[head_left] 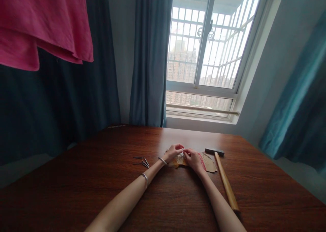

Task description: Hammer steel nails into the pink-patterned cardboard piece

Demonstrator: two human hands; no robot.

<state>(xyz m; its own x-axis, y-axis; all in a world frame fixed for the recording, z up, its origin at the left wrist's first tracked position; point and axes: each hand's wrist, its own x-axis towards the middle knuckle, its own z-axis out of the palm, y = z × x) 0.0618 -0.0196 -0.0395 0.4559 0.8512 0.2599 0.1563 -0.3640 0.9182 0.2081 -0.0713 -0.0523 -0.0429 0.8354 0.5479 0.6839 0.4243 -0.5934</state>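
Observation:
My left hand (pixel 175 152) and my right hand (pixel 193 159) meet above a flat piece of brown cardboard (pixel 210 163) that has red markings and a row of dark marks. Fingers of both hands are pinched together at one spot. A small pale thing (pixel 182 151) shows between the fingertips, too small to name. Part of the cardboard is hidden beneath my hands, and a speckled patch shows between them. Left of my left hand lie several thin metal pieces (pixel 145 162) that look like nails or punches. Right of the cardboard rests a hammer (pixel 225 181) with a wooden handle and dark head.
The brown wooden table (pixel 178 205) reaches toward a barred window (pixel 203 49). Dark blue curtains (pixel 150 55) hang beside the window and at the right. A pink cloth (pixel 46 25) hangs at the upper left, above the table.

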